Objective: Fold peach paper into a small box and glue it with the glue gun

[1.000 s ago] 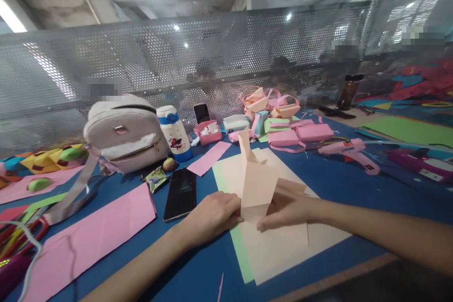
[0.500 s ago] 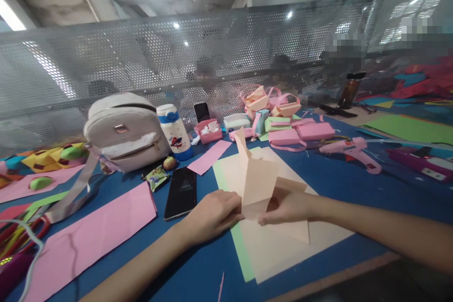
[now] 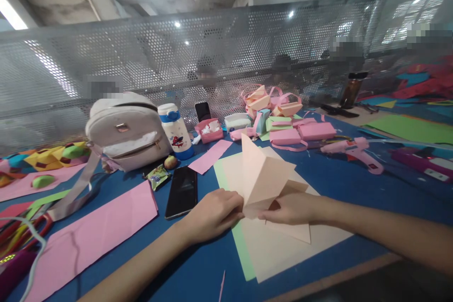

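Peach folded paper (image 3: 267, 177) is standing over stacked sheets (image 3: 293, 251) near table's (image 3: 184, 273) front edge. Left hand (image 3: 215, 212) is pinching its lower left side; right hand (image 3: 293, 206) is gripping lower right, apparently bracing springy folds. Glue gun (image 3: 356, 150) is lying farther from edge, presumably for easy reach.

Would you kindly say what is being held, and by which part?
Folded peach paper, near its bottom: left hand on the left, right hand on the right.

Free blue table (image 3: 338, 179) between cream sheets (image 3: 279, 257) and obstructing glue gun (image 3: 343, 146)
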The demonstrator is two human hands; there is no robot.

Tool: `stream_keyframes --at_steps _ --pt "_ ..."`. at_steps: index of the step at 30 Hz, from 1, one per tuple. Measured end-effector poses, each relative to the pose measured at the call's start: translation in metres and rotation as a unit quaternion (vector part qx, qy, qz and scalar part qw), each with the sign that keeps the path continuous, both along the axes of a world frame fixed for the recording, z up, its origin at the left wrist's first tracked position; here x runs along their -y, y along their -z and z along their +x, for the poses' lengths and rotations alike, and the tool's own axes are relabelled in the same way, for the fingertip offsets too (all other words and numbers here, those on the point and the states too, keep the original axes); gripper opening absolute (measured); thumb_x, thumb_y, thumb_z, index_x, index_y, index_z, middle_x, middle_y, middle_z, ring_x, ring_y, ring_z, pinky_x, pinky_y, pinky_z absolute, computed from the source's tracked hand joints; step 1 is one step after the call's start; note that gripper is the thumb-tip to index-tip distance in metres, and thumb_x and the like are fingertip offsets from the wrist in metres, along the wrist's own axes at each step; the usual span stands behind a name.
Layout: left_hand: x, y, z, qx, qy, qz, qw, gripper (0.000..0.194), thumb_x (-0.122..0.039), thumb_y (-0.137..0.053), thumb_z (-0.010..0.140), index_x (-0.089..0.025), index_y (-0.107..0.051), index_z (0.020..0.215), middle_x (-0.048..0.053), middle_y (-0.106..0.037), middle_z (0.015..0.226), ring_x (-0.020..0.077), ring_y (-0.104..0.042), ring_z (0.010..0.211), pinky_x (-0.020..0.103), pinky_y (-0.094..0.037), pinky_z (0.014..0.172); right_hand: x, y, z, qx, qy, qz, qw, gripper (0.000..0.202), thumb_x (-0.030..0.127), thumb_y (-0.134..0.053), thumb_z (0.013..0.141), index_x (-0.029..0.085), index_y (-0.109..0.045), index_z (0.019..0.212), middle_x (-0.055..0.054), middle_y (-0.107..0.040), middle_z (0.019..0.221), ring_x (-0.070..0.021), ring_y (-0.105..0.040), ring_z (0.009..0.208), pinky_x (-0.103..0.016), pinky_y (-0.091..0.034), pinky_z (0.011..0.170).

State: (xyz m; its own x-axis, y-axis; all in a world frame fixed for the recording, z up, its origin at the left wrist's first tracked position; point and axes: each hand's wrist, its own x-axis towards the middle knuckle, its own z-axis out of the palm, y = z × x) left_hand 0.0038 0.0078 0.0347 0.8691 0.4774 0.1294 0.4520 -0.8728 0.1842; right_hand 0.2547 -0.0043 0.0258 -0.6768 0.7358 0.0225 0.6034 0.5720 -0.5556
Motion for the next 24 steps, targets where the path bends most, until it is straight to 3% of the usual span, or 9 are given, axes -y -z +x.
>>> stream_keyframes --at_steps 5,8,13,18,21,24 --pt "-0.002 0.002 0.000 0.021 0.017 0.049 0.998 0.019 -0.034 -0.045 0.102 -0.021 -0.051 0.088 -0.001 -0.063 0.079 0.0157 -0.058 0.070 0.029 -0.036 0.066 -0.002 0.014 0.002 0.023 0.027 -0.015 0.999 0.050 0.047 -0.057 0.088 0.021 -0.061 0.131 -0.010 -0.069 0.126 -0.0307 -0.063 0.116 -0.040 -0.050 0.095" --pt "0.000 0.004 0.001 0.058 0.032 0.093 0.994 0.019 -0.032 -0.044 0.102 -0.021 -0.052 0.089 -0.001 -0.063 0.076 0.0154 -0.057 0.068 0.029 -0.034 0.062 -0.003 0.013 0.000 0.009 -0.002 -0.022 1.000 0.039 0.041 -0.055 0.090 0.022 -0.065 0.123 -0.007 -0.072 0.118 -0.0274 -0.066 0.108 -0.035 -0.051 0.090" --pt "0.004 0.001 0.002 0.143 0.057 0.198 0.968 0.020 -0.022 -0.040 0.102 -0.020 -0.051 0.086 0.000 -0.058 0.068 0.0152 -0.049 0.059 0.030 -0.032 0.056 -0.002 -0.007 0.000 -0.013 -0.051 -0.037 0.998 0.029 0.031 -0.059 0.088 0.020 -0.068 0.113 -0.005 -0.072 0.104 -0.0218 -0.065 0.089 -0.028 -0.050 0.076" --pt "0.007 -0.006 -0.001 0.232 0.026 0.230 0.945 0.018 -0.009 -0.041 0.095 -0.020 -0.051 0.085 -0.001 -0.054 0.062 0.0145 -0.043 0.054 0.029 -0.031 0.052 -0.004 -0.025 0.005 -0.017 -0.148 0.050 0.988 0.016 0.017 -0.068 0.079 0.021 -0.074 0.094 -0.004 -0.065 0.112 -0.0238 -0.056 0.110 -0.033 -0.041 0.097" --pt "0.015 -0.010 0.001 0.212 0.094 0.274 0.933 0.021 -0.010 -0.038 0.096 -0.019 -0.053 0.084 -0.003 -0.051 0.055 0.0141 -0.040 0.048 0.032 -0.026 0.047 -0.005 -0.024 0.007 0.003 -0.187 0.090 0.978 0.029 0.004 -0.059 0.075 0.020 -0.074 0.093 -0.005 -0.064 0.112 -0.0224 -0.055 0.108 -0.034 -0.040 0.099" --pt "0.030 -0.009 0.010 0.103 0.177 0.315 0.927 0.018 -0.018 -0.044 0.098 -0.014 -0.061 0.095 -0.002 -0.057 0.058 0.0131 -0.045 0.048 0.033 -0.027 0.044 -0.003 -0.022 0.008 0.008 -0.187 0.111 0.976 0.035 0.000 -0.054 0.076 0.021 -0.074 0.096 -0.005 -0.063 0.110 -0.0213 -0.054 0.108 -0.035 -0.038 0.101"
